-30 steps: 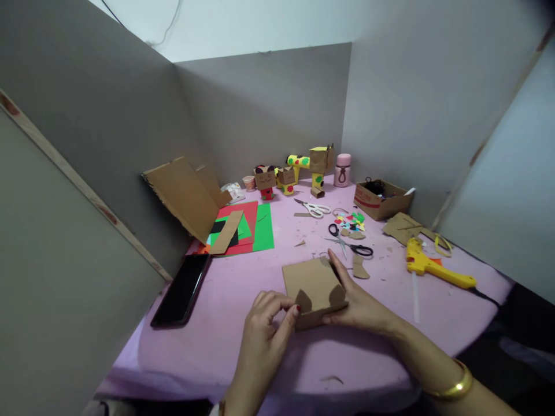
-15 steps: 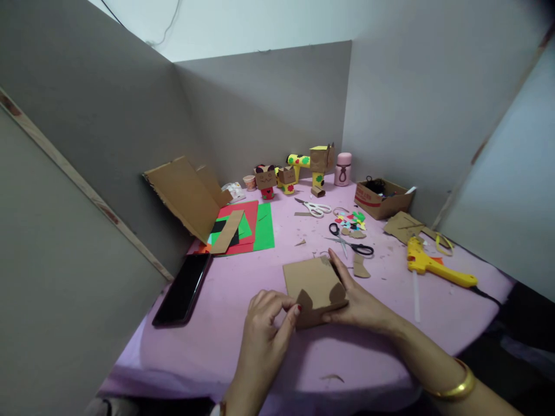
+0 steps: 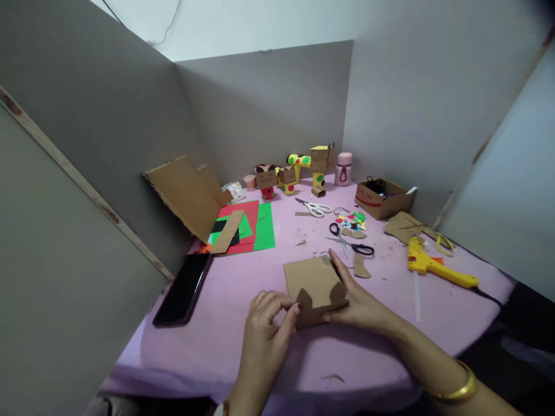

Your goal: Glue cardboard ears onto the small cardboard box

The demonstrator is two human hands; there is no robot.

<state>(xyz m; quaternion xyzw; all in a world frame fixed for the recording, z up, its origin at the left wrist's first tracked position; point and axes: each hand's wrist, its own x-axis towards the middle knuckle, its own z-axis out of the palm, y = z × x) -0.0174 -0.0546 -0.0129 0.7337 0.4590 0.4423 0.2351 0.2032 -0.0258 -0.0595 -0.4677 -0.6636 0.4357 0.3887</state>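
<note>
A small square cardboard box (image 3: pixel 310 276) rests on the pink-covered table in front of me. Two darker, ear-shaped cardboard pieces (image 3: pixel 304 299) show along its near edge. My right hand (image 3: pixel 355 303) grips the box from the right, thumb and fingers spread around its side. At the near left corner, my left hand (image 3: pixel 269 323) is closed in a pinch, thumb and forefinger at the left ear-shaped piece. The fingertips partly hide the spot where they touch.
Black-handled scissors (image 3: pixel 362 249), white-handled scissors (image 3: pixel 318 209) and paper scraps (image 3: pixel 353 221) lie beyond the box. A yellow glue gun (image 3: pixel 442 270) is at right, a phone (image 3: pixel 184 289) at left. Cardboard animal figures (image 3: pixel 266 179) and a pink flask (image 3: pixel 343 169) stand at the back.
</note>
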